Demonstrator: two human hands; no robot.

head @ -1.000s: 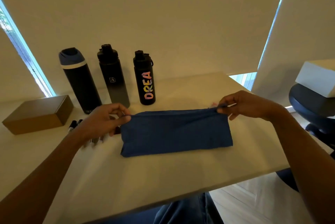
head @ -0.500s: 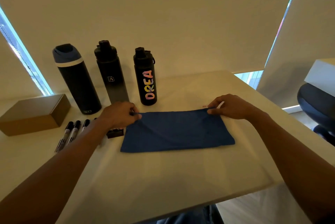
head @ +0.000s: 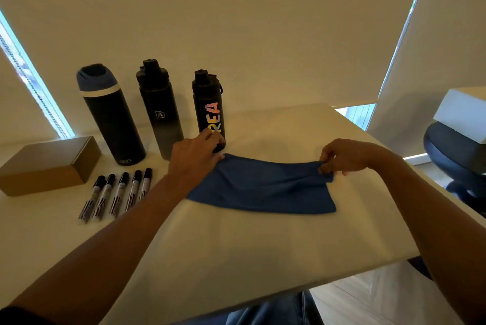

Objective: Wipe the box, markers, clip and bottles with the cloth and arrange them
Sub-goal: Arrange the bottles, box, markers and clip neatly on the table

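Note:
A folded blue cloth (head: 263,188) lies flat on the white table (head: 236,240). My right hand (head: 347,156) pinches its far right corner and lifts it a little. My left hand (head: 196,157) has its fingers apart at the cloth's far left corner, fingertips against the foot of the black lettered bottle (head: 207,104). Left of that stand a black bottle with a small logo (head: 160,119) and a black bottle with a blue lid (head: 113,119). Several markers (head: 118,193) lie side by side in front of them. A brown box (head: 47,164) sits far left. The clip is hidden.
Closed roller blinds (head: 263,22) hang right behind the table. A dark chair (head: 455,146) with a white box (head: 462,114) on it stands off the table's right edge. The table's near edge runs above my lap.
My left hand has let go of the cloth's left corner and moved back to the lettered bottle. My right hand has raised the right corner. The markers now show in full.

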